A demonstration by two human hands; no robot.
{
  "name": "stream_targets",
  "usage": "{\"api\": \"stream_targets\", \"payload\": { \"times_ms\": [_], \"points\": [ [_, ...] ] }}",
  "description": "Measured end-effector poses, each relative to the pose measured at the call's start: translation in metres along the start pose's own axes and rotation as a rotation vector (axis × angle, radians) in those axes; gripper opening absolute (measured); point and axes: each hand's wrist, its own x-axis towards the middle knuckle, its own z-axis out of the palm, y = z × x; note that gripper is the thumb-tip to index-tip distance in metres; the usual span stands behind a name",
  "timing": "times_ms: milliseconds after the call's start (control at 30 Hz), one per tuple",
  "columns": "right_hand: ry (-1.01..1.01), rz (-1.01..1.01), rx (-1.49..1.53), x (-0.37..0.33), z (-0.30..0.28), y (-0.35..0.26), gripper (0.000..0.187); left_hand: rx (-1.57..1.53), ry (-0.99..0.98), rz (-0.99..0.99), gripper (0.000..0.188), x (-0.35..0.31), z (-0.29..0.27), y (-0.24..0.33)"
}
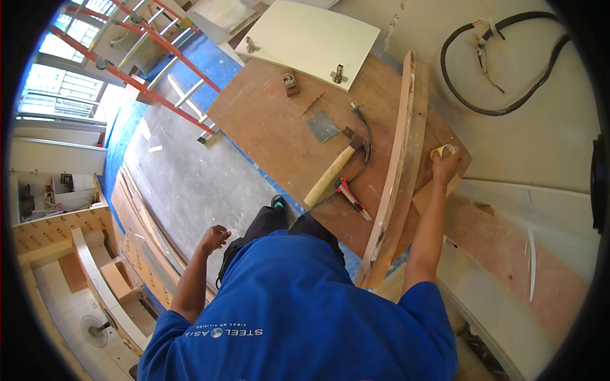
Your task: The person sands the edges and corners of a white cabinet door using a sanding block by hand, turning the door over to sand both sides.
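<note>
My right hand (445, 166) reaches forward over the brown plywood board (273, 127) and grips a small yellowish tape roll (442, 151) at the board's right edge. Just left of that hand lies a long, narrow wooden strip assembly (397, 178), running from far to near. My left hand (215, 239) hangs loosely curled at my side above the grey floor, holding nothing. A hammer with a wooden handle (333, 171) and red-handled pliers (352, 198) lie on the board, left of the strip.
A white cabinet door with hinges (311, 38) rests at the board's far end, with a small grey plate (323, 126) and a small block (290, 82) nearby. A red ladder (146, 63) stands to the left. Black cable (508, 70) loops on the wall. Stacked plywood panels (136, 228) lie lower left.
</note>
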Motion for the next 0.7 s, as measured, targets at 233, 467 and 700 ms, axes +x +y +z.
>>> {"api": "stream_targets", "payload": {
  "times_ms": [233,467,700],
  "points": [
    [-0.014,-0.024,-0.032,0.003,-0.012,-0.009,0.081,0.014,-0.050,0.008,0.042,0.012,-0.001,-0.002],
    [-0.002,-0.076,-0.163,-0.009,-0.030,-0.038,0.088,0.062,-0.031,0.021,0.048,0.047,-0.030,-0.001],
    [0.254,-0.358,-0.004,-0.023,-0.059,-0.085,0.083,-0.020,0.159,0.374,0.029,0.138,-0.104,0.086]
  ]
}}
